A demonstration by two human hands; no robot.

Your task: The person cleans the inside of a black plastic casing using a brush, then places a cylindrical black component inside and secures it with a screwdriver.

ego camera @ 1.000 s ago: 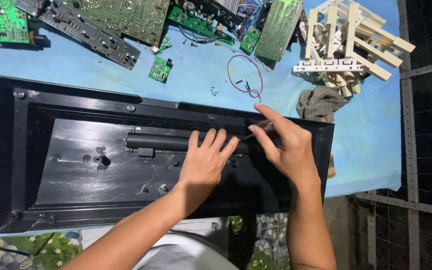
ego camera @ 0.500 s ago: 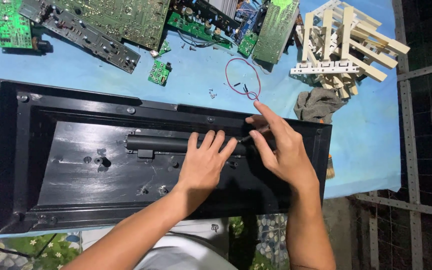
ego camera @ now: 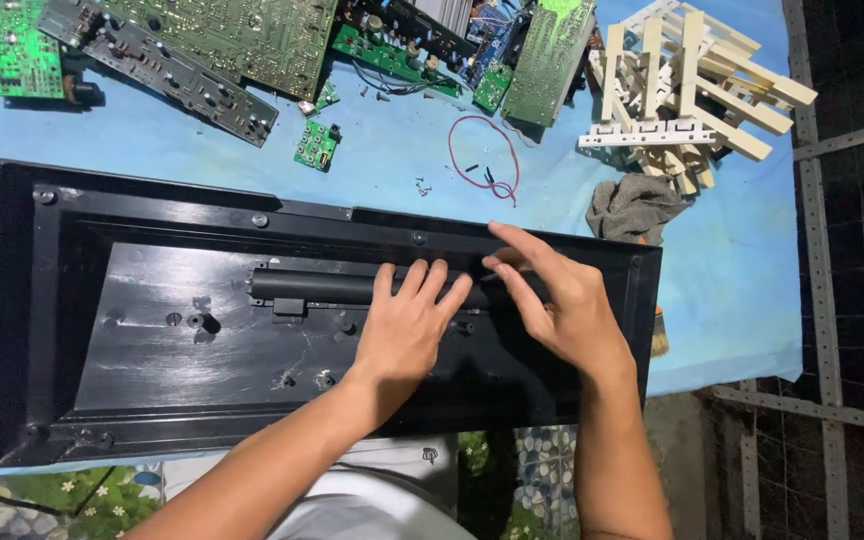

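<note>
Both hands lie open-fingered inside the black casing (ego camera: 62, 300): left hand (ego camera: 404, 325) flat on the black tube (ego camera: 312, 287), right hand (ego camera: 562, 305) pressing beside it.

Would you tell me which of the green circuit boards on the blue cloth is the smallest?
The little square board lying alone just above the black case; the other green boards along the top edge are far larger.

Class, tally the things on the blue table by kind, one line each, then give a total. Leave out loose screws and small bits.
Green circuit boards, at least: 6 (largest, small one)
Black plastic casing: 1
Cream piano-key assemblies, one heap: 1
Red wire loop: 1
Grey rag: 1
Hands on the casing: 2 (left hand, right hand)
Total: 12
</note>
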